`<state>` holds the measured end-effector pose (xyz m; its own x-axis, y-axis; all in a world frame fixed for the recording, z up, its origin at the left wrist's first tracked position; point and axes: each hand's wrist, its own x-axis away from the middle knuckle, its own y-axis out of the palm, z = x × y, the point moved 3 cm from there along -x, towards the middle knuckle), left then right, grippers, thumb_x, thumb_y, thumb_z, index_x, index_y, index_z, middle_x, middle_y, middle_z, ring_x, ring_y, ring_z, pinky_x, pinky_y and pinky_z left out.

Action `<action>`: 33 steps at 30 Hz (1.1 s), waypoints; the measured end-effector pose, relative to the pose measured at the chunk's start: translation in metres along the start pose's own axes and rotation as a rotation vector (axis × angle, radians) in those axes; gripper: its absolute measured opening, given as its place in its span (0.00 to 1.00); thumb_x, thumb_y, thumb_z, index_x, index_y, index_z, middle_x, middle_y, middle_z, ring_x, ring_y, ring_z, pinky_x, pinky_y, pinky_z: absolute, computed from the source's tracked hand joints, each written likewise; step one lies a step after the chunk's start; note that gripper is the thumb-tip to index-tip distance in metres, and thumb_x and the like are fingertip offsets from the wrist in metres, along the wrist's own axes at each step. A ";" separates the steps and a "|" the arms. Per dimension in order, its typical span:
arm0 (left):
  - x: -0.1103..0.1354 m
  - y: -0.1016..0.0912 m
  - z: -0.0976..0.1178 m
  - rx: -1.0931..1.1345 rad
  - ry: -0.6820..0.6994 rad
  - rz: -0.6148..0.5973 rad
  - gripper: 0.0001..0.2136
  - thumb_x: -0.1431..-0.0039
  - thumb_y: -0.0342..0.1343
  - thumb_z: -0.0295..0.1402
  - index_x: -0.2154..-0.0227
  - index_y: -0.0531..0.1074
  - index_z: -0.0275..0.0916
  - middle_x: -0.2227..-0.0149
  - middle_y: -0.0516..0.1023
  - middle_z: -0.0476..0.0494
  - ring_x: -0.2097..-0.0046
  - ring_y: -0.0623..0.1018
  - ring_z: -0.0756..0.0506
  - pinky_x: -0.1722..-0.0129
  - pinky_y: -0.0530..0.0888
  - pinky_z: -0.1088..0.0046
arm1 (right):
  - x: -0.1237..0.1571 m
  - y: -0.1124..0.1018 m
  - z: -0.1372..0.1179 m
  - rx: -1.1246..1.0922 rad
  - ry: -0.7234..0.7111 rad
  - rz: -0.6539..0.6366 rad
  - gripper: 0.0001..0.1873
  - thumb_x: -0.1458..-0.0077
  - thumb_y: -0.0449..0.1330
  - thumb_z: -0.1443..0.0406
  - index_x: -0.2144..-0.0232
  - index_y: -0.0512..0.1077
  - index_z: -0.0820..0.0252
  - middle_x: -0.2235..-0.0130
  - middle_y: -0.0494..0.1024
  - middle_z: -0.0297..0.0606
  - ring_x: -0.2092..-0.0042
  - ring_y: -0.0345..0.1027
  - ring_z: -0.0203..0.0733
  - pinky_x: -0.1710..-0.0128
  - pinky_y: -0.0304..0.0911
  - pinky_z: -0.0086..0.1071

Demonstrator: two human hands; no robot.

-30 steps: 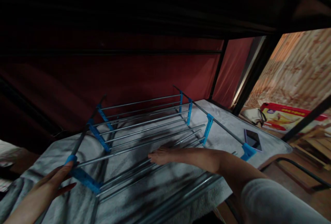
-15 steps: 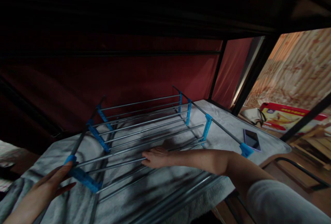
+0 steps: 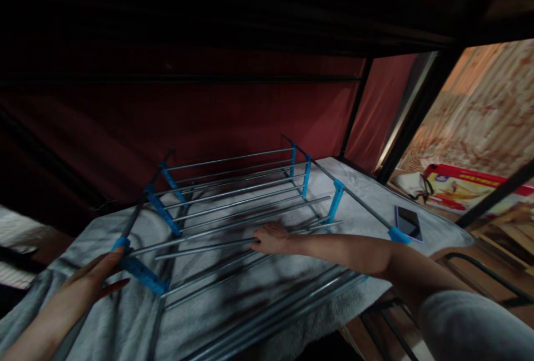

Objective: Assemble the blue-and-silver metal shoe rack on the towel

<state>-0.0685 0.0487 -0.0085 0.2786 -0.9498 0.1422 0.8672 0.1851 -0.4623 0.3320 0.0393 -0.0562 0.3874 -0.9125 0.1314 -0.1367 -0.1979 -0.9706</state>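
A folding drying rack [image 3: 233,194] with grey metal rods and blue plastic joints lies on a pale grey towel [image 3: 200,305] over a bed. My right hand [image 3: 270,237] is closed around one loose grey rod [image 3: 200,248] near the rack's middle. My left hand [image 3: 94,283] rests at the rack's near-left corner, fingers curled against a blue joint [image 3: 142,275] and the dark side bar.
A smartphone [image 3: 408,222] lies on the towel at the right edge. A dark red curtain [image 3: 208,116] hangs behind, under a black bunk frame. A red and yellow box [image 3: 471,191] and a white bag sit on the floor at right.
My right hand has gone from lying flat on the rods to gripping one rod, pulling it left and then sliding it back right. My left hand stays at the corner.
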 end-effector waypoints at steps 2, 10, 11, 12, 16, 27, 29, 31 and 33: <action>0.023 0.006 0.018 0.116 -0.046 -0.028 0.30 0.64 0.68 0.54 0.58 0.75 0.44 0.44 0.78 0.39 0.38 0.72 0.30 0.57 0.83 0.60 | 0.007 0.001 -0.001 0.009 -0.021 -0.013 0.17 0.36 0.53 0.55 0.61 0.79 0.56 0.58 0.83 0.43 0.53 0.77 0.50 0.54 0.68 0.37; 0.046 0.019 0.035 0.173 0.000 0.019 0.30 0.58 0.64 0.57 0.59 0.76 0.39 0.49 0.79 0.35 0.46 0.77 0.34 0.64 0.79 0.65 | 0.004 0.006 -0.010 0.082 -0.075 -0.033 0.17 0.34 0.51 0.57 0.60 0.78 0.56 0.58 0.83 0.45 0.55 0.78 0.50 0.56 0.66 0.36; 0.046 0.019 0.033 0.175 0.004 0.020 0.30 0.58 0.64 0.57 0.58 0.76 0.39 0.48 0.78 0.35 0.46 0.77 0.34 0.64 0.79 0.65 | 0.004 0.006 -0.011 0.086 -0.071 -0.035 0.17 0.34 0.51 0.56 0.60 0.78 0.56 0.57 0.83 0.45 0.55 0.77 0.50 0.56 0.66 0.36; 0.047 0.018 0.032 0.175 0.012 0.018 0.30 0.57 0.64 0.57 0.58 0.77 0.39 0.48 0.78 0.35 0.47 0.77 0.34 0.63 0.78 0.64 | 0.003 0.006 -0.013 0.087 -0.064 -0.032 0.18 0.33 0.51 0.56 0.59 0.78 0.56 0.57 0.82 0.45 0.54 0.77 0.50 0.56 0.66 0.36; 0.050 0.018 0.034 0.174 0.047 -0.002 0.29 0.55 0.63 0.58 0.57 0.77 0.39 0.48 0.78 0.36 0.48 0.77 0.35 0.61 0.77 0.63 | -0.003 0.005 -0.016 0.075 -0.029 -0.023 0.18 0.33 0.50 0.56 0.60 0.78 0.56 0.58 0.83 0.45 0.55 0.78 0.49 0.56 0.66 0.36; 0.051 0.019 0.035 0.203 0.032 -0.003 0.29 0.57 0.64 0.57 0.58 0.76 0.39 0.50 0.79 0.37 0.50 0.77 0.36 0.63 0.77 0.64 | -0.015 0.013 -0.020 0.079 -0.019 -0.035 0.17 0.34 0.51 0.56 0.61 0.78 0.55 0.59 0.83 0.44 0.56 0.78 0.48 0.58 0.65 0.34; 0.054 0.020 0.038 0.203 0.032 -0.002 0.29 0.57 0.64 0.57 0.58 0.77 0.38 0.51 0.79 0.36 0.50 0.77 0.36 0.63 0.77 0.64 | -0.015 0.013 -0.019 0.079 -0.025 -0.033 0.18 0.33 0.50 0.57 0.60 0.78 0.55 0.59 0.83 0.44 0.56 0.78 0.48 0.58 0.65 0.35; 0.057 0.021 0.042 0.200 0.031 -0.003 0.29 0.56 0.64 0.57 0.58 0.77 0.38 0.50 0.79 0.36 0.50 0.77 0.36 0.62 0.77 0.63 | -0.015 0.013 -0.019 0.080 -0.032 -0.032 0.18 0.33 0.50 0.57 0.59 0.78 0.56 0.58 0.83 0.45 0.56 0.77 0.48 0.57 0.65 0.35; 0.059 0.021 0.044 0.198 0.029 -0.002 0.29 0.56 0.64 0.57 0.58 0.77 0.38 0.51 0.79 0.36 0.50 0.77 0.35 0.62 0.77 0.63 | -0.014 0.012 -0.019 0.081 -0.039 -0.028 0.18 0.33 0.50 0.57 0.58 0.78 0.56 0.57 0.83 0.45 0.55 0.77 0.49 0.57 0.65 0.36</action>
<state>-0.0161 0.0074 0.0286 0.2677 -0.9564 0.1164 0.9327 0.2269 -0.2804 0.3074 0.0433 -0.0664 0.4259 -0.8918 0.1526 -0.0515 -0.1923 -0.9800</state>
